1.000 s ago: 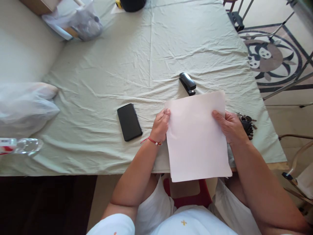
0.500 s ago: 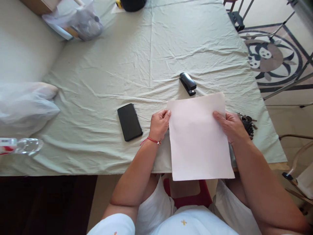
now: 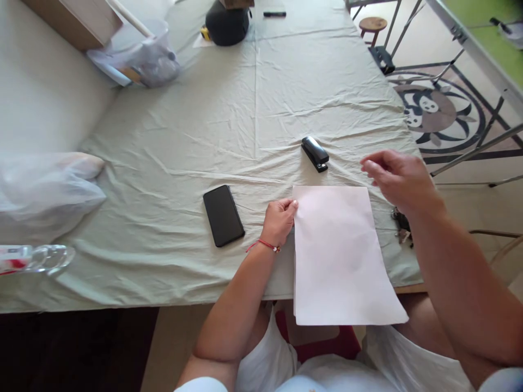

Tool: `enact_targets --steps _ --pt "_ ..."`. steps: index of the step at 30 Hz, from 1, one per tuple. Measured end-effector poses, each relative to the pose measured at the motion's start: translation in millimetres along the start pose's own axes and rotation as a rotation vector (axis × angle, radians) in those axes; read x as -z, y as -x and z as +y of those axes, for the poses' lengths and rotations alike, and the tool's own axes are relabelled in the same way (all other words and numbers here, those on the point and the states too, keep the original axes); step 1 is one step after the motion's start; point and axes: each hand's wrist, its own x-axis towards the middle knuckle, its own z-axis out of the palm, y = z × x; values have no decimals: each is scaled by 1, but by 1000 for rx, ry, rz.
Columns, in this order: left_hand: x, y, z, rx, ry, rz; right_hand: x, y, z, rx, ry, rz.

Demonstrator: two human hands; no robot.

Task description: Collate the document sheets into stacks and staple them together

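Observation:
My left hand (image 3: 280,220) pinches the upper left corner of a stack of white paper (image 3: 341,256) that hangs over the near edge of the table. In the air to the right of a black stapler (image 3: 314,153), my right hand (image 3: 398,177) holds nothing, with its fingers loosely curled and apart. The stapler lies on the pale green cloth (image 3: 245,125) just beyond the paper. A black phone (image 3: 223,215) lies flat to the left of my left hand.
A bunch of keys (image 3: 402,226) lies under my right wrist near the table's right edge. A clear bottle (image 3: 36,258) and a plastic bag (image 3: 44,185) are at the left. Another bag (image 3: 139,54) and a black pouch (image 3: 226,24) sit at the far side.
My right hand has let go of the paper and risen up and away, towards the stapler. The paper has dropped flatter onto the table. My left hand keeps its hold.

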Motion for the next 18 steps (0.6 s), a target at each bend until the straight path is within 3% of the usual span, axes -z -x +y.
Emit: enact_targets --steps 4,9,13,18 --pt "-3 -1 -3 -14 -53 -12 -33 -53 -54 194 422 -70" --pt "-4 -3 -6 -9 -67 -34 -96 -122 -62 4 621 -141" --pt "-7 -3 -3 -45 -90 -39 -122 -134 -53 -63 631 -206" --pt "-8 -2 4 -17 -229 0 -129 -124 -51 -102 645 -194"
